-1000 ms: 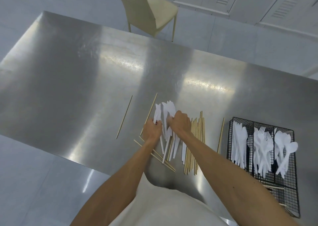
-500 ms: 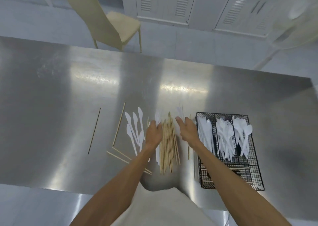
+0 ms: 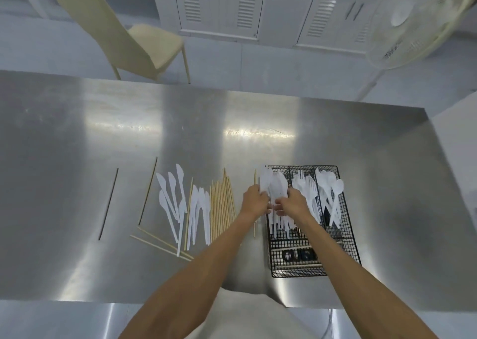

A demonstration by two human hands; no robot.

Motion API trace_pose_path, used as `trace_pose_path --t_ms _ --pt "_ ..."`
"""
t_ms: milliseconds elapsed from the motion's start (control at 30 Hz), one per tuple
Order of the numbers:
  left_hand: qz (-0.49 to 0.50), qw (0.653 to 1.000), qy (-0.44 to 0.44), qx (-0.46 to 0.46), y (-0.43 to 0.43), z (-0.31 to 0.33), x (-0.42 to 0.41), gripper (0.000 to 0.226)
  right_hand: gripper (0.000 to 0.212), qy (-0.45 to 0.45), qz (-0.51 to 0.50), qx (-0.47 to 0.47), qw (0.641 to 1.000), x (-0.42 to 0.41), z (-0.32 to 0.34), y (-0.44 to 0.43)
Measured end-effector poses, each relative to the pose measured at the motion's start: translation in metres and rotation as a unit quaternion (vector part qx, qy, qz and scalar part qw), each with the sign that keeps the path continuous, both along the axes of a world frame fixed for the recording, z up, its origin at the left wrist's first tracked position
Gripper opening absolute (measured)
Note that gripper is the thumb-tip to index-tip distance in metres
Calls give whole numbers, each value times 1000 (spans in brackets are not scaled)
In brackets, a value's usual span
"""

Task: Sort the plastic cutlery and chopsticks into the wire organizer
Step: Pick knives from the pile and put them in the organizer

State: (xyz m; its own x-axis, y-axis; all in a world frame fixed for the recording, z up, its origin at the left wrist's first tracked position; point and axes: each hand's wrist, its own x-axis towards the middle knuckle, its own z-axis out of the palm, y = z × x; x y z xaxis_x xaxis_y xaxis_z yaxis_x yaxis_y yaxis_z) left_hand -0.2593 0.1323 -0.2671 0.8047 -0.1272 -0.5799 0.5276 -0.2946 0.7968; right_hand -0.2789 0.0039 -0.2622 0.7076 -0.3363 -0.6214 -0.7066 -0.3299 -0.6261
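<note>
1. My left hand [image 3: 254, 200] and right hand [image 3: 293, 204] are close together, thumbs nearly touching, and the fingers of both are curled round a bunch of white plastic knives [image 3: 273, 184].
2. The bunch is blurred. Its pointed blades fan away from me and its handles hang down below my hands.
3. I hold it over the left compartment of the black wire organizer [image 3: 296, 271], which stands on the right part of the stainless steel surface [image 3: 77, 132]. I cannot tell whether the handles already touch the mesh floor.
4. The middle compartment holds white plastic forks [image 3: 305, 186], tines pointing away from me.
5. The right compartment holds white plastic spoons [image 3: 331, 189], and one bowl sticks out over the right wall.
6. In the crosswise section at the near end, a few pale sticks [image 3: 296, 248] lie sideways.
7. Left of my left forearm, a row of pale wooden chopsticks [image 3: 222, 204] lies side by side, pointing away from me.
8. Further left, loose white plastic knives [image 3: 173, 199] are spread on the surface in two rough clusters, blades away from me.
9. Two more chopsticks [image 3: 160, 243] lie slanted across the near ends of those knives.
10. Single chopsticks lie apart at the left: one [image 3: 147, 190] beside the knives and a darker-looking one [image 3: 108, 204] well clear.
11. Beyond the surface stands a cream chair [image 3: 116, 29].
</note>
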Motion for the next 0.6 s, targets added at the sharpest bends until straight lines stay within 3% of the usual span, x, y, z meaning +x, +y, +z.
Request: trace_pose_path --t_ms 100,200,300,467,600 --pt "13 1000 14 11 -15 -2 -5 19 9 6 11 -23 1000 -1 -5 -9" --pt "25 999 23 40 -27 -3 -7 10 19 -9 19 -49 999 2 -7 -19" --pt "2 996 20 86 -33 3 -8 8 3 1 40 -80 996 6 -10 -26" --pt "-47 989 -4 142 -37 15 -7 35 12 5 54 -82 995 14 -9 -32" --pt "-76 987 -12 144 -31 19 -7 33 22 -9 40 -94 995 15 -4 -30"
